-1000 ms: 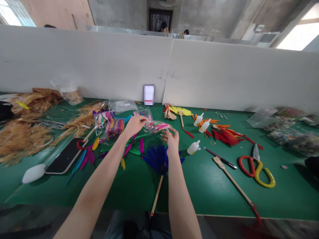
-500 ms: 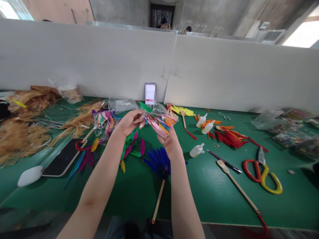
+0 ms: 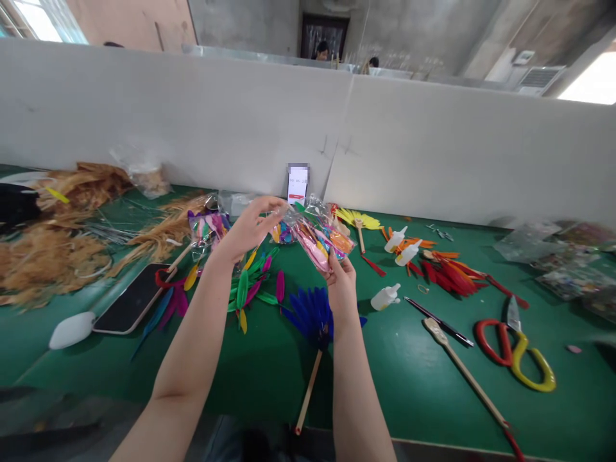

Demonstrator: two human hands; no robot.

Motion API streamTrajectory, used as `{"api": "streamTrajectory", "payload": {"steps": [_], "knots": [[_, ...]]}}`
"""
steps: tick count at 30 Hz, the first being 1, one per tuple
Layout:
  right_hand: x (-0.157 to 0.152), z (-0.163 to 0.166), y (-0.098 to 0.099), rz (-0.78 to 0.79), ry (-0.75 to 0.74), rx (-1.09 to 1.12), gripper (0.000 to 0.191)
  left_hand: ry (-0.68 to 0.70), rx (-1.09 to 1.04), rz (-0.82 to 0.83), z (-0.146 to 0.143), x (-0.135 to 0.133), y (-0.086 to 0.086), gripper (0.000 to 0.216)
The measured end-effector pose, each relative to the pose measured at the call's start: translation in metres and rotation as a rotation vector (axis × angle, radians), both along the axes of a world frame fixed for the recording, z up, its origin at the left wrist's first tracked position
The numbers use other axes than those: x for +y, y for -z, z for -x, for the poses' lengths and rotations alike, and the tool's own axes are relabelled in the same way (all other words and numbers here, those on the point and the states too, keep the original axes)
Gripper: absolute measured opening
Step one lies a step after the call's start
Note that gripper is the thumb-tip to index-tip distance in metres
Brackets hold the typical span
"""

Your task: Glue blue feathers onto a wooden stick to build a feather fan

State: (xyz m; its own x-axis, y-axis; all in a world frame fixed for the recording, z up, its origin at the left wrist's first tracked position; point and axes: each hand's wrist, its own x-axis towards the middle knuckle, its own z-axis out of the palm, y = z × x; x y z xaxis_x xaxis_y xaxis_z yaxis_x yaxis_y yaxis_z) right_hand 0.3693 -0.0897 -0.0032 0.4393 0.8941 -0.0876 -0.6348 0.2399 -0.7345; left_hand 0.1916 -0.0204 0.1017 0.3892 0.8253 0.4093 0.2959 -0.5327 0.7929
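Note:
A clear plastic bag of coloured feathers (image 3: pixel 318 242) is raised above the table, pink, yellow and orange showing through it. My right hand (image 3: pixel 341 277) pinches its lower edge. At the bag's upper left end, the fingers of my left hand (image 3: pixel 255 224) are closed on the plastic. Below lies a blue feather fan (image 3: pixel 310 317) with a wooden handle. Loose green and magenta feathers (image 3: pixel 250 285) are spread beside my left forearm. Another bag of feathers (image 3: pixel 209 231) rests farther left.
Glue bottles (image 3: pixel 385 297), a pen (image 3: pixel 439 321), a wooden handle (image 3: pixel 464 369) and scissors (image 3: pixel 517 350) lie on the right. A yellow fan (image 3: pixel 359 218) and red feathers (image 3: pixel 450 273) are behind. A lit phone (image 3: pixel 298 183) leans on the white partition (image 3: pixel 192 122); a dark phone (image 3: pixel 132 301) lies left.
The feather bag has swung to a flatter, more spread view, with more of it showing between my hands. My left hand has lifted slightly. The whole view has shifted a little.

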Motion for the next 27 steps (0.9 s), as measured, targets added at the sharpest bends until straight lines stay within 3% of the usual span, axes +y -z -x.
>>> {"api": "streamTrajectory", "payload": {"steps": [6,9,13,17,20,23,27], "knots": [[0.002,-0.007,0.005,-0.012,-0.127,-0.046,0.041,0.102,0.298,0.036,-0.001,0.0,0.006,0.038],[0.004,-0.011,0.01,0.018,-0.176,0.003,0.044,0.255,0.438,0.001,-0.002,-0.006,0.004,0.035],[0.007,-0.015,0.014,0.032,-0.056,0.095,0.033,0.41,0.543,-0.028,-0.002,-0.021,-0.01,0.039],[0.003,-0.02,0.007,0.045,-0.028,0.135,0.023,0.425,0.57,0.067,-0.013,-0.04,-0.017,0.051],[0.0,-0.025,0.003,0.058,-0.017,0.152,0.019,0.41,0.695,-0.006,-0.029,-0.058,-0.014,0.059],[-0.001,-0.028,0.007,0.072,-0.051,0.134,0.018,0.348,0.812,-0.2,-0.043,-0.076,-0.014,0.04],[0.002,-0.027,0.013,0.078,-0.115,0.109,0.018,0.313,0.692,-0.185,-0.043,-0.087,-0.023,0.022]]}}
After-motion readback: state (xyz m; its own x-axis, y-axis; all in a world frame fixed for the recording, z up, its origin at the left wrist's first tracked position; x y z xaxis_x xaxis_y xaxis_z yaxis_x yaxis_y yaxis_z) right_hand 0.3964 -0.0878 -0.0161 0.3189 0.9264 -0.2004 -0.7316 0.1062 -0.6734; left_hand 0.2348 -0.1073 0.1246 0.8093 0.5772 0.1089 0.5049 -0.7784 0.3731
